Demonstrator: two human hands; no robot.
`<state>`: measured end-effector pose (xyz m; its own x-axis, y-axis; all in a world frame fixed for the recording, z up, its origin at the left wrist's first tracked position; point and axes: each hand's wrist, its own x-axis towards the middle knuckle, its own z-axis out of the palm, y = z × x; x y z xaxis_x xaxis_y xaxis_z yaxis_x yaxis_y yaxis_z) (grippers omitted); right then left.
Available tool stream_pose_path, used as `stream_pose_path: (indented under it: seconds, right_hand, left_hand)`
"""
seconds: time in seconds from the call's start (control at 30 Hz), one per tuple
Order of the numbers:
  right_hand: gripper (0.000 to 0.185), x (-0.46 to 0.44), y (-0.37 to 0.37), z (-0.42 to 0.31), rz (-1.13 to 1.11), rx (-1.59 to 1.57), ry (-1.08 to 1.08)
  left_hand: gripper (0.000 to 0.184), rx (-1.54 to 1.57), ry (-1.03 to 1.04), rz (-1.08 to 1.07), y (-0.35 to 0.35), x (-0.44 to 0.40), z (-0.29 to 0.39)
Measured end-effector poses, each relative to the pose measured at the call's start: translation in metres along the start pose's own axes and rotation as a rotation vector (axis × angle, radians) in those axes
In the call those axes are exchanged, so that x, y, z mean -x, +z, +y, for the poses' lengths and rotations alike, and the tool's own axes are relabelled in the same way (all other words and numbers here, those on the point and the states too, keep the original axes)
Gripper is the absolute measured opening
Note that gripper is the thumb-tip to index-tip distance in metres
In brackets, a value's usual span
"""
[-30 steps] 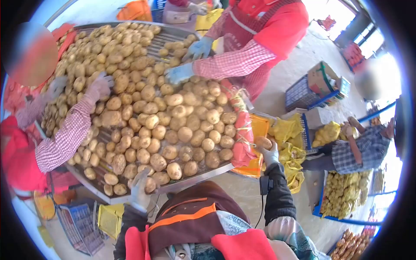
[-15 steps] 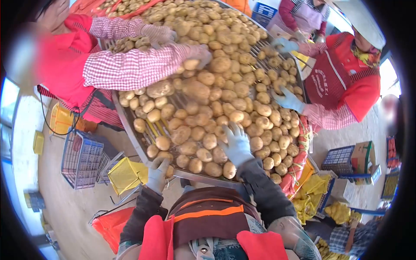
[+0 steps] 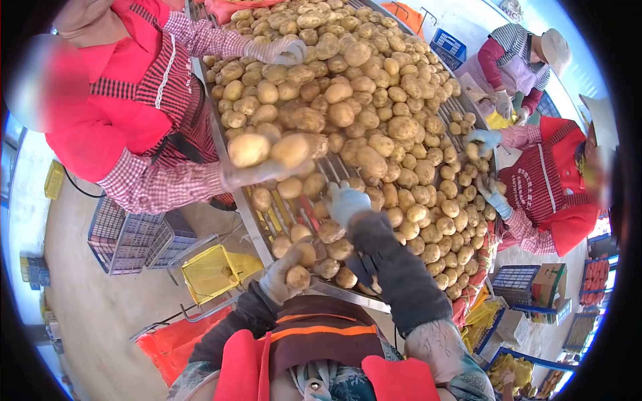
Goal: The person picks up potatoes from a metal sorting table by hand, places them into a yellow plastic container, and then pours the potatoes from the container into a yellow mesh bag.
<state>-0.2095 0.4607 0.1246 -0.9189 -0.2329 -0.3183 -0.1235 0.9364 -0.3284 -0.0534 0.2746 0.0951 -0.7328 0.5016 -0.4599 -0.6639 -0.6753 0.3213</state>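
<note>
My gloved left hand (image 3: 275, 279) is at the near edge of the slatted metal table, fingers curled around a potato (image 3: 298, 277). A second potato (image 3: 306, 254) sits against its fingertips. Farther in, my gloved right hand (image 3: 348, 204) reaches over the slats (image 3: 332, 168), fingers stretched forward and touching the heap; its fingertips are partly hidden among the potatoes. Many brown potatoes (image 3: 404, 128) of mixed sizes cover the table. Several lie between my two hands, among them a potato (image 3: 340, 249) beside my right forearm.
On the left, a co-worker's hand (image 3: 257, 175) carries two large potatoes (image 3: 249, 150) low over the table. Another co-worker's gloved hand (image 3: 495, 197) is at the right edge. Plastic crates (image 3: 127, 234) and a yellow container (image 3: 217, 271) stand on the floor at left.
My left hand has moved right and now holds a potato. My right hand has shifted left and farther in. Bare slats show near it. The left co-worker now carries two potatoes.
</note>
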Motion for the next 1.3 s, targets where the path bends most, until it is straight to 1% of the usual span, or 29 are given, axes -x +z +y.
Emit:
stream_pose_path:
  seconds: [0.03,0.07,0.1,0.13,0.17,0.2,0.23,0.3,0.37,0.4,0.43,0.5,0.53,0.57,0.6,0.63,0.7,0.77,0.8,0.87,0.9,0.97,1.03,1.07,1.1,1.17,1.2,1.23,1.3]
  right_hand:
    - [0.045,-0.020,0.002,-0.006,-0.093,0.072,0.080]
    - [0.053,-0.045,0.016,-0.001,-0.149,0.059,0.119]
    - [0.053,-0.045,0.003,-0.008,-0.157,0.059,0.116]
    - [0.055,-0.042,-0.013,-0.011,-0.332,0.069,0.093]
    - [0.058,-0.040,-0.026,-0.012,-0.504,0.081,0.069]
    - [0.060,-0.038,-0.018,-0.004,-0.397,-0.099,0.075]
    - [0.060,-0.033,-0.007,0.001,-0.400,-0.092,0.074]
    - [0.055,-0.005,-0.005,-0.008,-0.103,-0.707,0.235]
    - [0.048,0.027,0.004,-0.027,-0.159,-0.629,-0.112]
    - [0.040,0.036,0.010,-0.033,-0.043,-0.623,-0.305]
    - [0.040,0.031,0.011,-0.035,-0.049,-0.621,-0.312]
    - [0.036,0.011,0.010,-0.035,0.077,-0.189,-0.022]
    - [0.036,0.000,0.019,-0.034,-0.032,-0.103,-0.055]
    - [0.036,-0.004,0.022,-0.041,-0.031,-0.105,-0.058]
    - [0.036,-0.008,0.026,-0.052,0.074,-0.027,-0.059]
    - [0.036,-0.013,0.027,-0.062,0.180,0.053,-0.064]
    - [0.036,-0.041,0.026,-0.072,0.183,0.114,-0.102]
    - [0.035,-0.072,0.041,-0.077,0.640,0.183,-0.554]
    - [0.035,-0.079,0.036,-0.088,0.643,0.182,-0.555]
    - [0.038,-0.086,0.033,-0.104,0.216,0.360,-0.416]
    - [0.038,-0.083,0.042,-0.101,0.215,0.363,-0.406]
    - [0.039,-0.067,0.069,-0.086,-0.005,-0.032,-0.219]
    - [0.034,-0.019,0.061,-0.086,0.257,-0.369,-0.183]
    - [0.031,0.002,0.062,-0.085,0.288,-0.416,-0.241]
    - [0.028,0.024,0.064,-0.085,0.316,-0.468,-0.294]
    - [0.029,0.064,0.046,-0.092,0.258,-0.544,-0.495]
    - [0.035,0.069,0.045,-0.085,0.335,-0.459,-0.618]
    - [0.035,0.063,0.037,-0.072,0.345,-0.460,-0.612]
    - [0.043,0.047,0.003,-0.044,-0.290,0.419,-0.214]
  left_hand:
    - [0.059,0.003,0.002,0.008,-0.006,-0.002,0.005]
    - [0.057,0.173,-0.003,-0.117,-0.010,-0.006,0.013]
    - [0.055,0.346,-0.008,-0.242,-0.015,-0.008,0.018]
    - [0.051,0.254,0.083,-0.259,-0.026,-0.011,0.019]
    - [0.051,0.257,0.085,-0.257,-0.021,-0.008,0.024]
    - [0.051,0.237,0.140,-0.150,-0.007,-0.004,0.030]
    - [0.051,0.219,0.196,-0.043,0.000,-0.003,0.032]
    - [0.054,0.280,0.234,-0.025,-0.004,-0.011,0.028]
    - [0.059,0.315,0.278,-0.035,0.000,-0.011,0.029]
    - [0.059,0.318,0.284,-0.031,0.001,-0.008,0.033]
    - [0.062,0.340,0.260,-0.055,0.002,-0.004,0.035]
    - [0.064,0.362,0.246,-0.080,0.001,0.000,0.036]
    - [0.060,0.315,0.244,-0.044,-0.006,0.004,0.036]
    - [0.055,0.269,0.240,-0.007,-0.008,0.009,0.036]
    - [0.056,0.106,0.283,0.059,-0.010,0.013,0.035]
    - [0.056,0.106,0.293,0.058,-0.011,0.016,0.037]
    - [0.055,0.397,0.207,0.009,-0.007,0.023,0.042]
    - [0.058,0.295,0.251,0.026,-0.026,0.025,0.034]
    - [0.060,0.285,0.293,-0.019,-0.027,0.026,0.033]
    - [0.062,0.278,0.325,-0.064,-0.028,0.029,0.033]
    - [0.063,0.271,0.333,-0.062,-0.026,0.033,0.035]
    - [0.064,0.267,0.323,-0.082,-0.021,0.038,0.040]
    - [0.066,0.284,0.248,-0.035,-0.022,0.039,0.046]
    - [0.063,0.279,0.232,-0.125,-0.027,0.036,0.046]
    - [0.063,0.288,0.214,-0.124,-0.025,0.034,0.043]
    - [0.054,0.173,0.192,-0.107,-0.017,0.030,0.044]
    - [0.054,0.165,0.182,-0.111,-0.023,0.025,0.038]
    - [0.052,0.273,0.129,-0.147,-0.039,0.016,0.025]
    - [0.050,0.499,0.031,-0.214,-0.060,0.001,0.002]
